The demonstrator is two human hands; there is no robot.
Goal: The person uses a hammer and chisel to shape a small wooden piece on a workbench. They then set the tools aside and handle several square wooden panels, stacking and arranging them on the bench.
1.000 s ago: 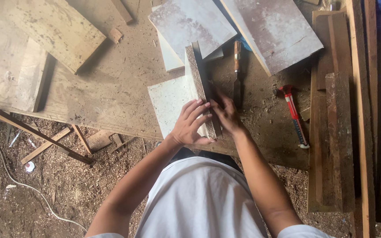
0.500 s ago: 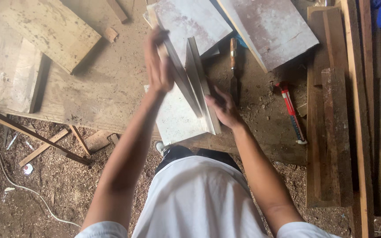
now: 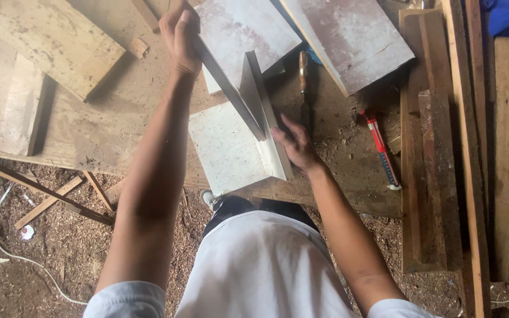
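The left hand (image 3: 181,32) is gripping a raised board (image 3: 226,88) by its far end while the right hand (image 3: 296,144) is steadying the upright panel (image 3: 266,115) on the bench (fingers spread flat); keeping that panel square matters

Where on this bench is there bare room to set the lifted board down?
The left hand holds a thin board raised; the right hand steadies the upright panel. Bare bench lies left of the flat white panel, below the plywood offcut. Another patch lies between the chisel and red tool. The far edge and right side are crowded.
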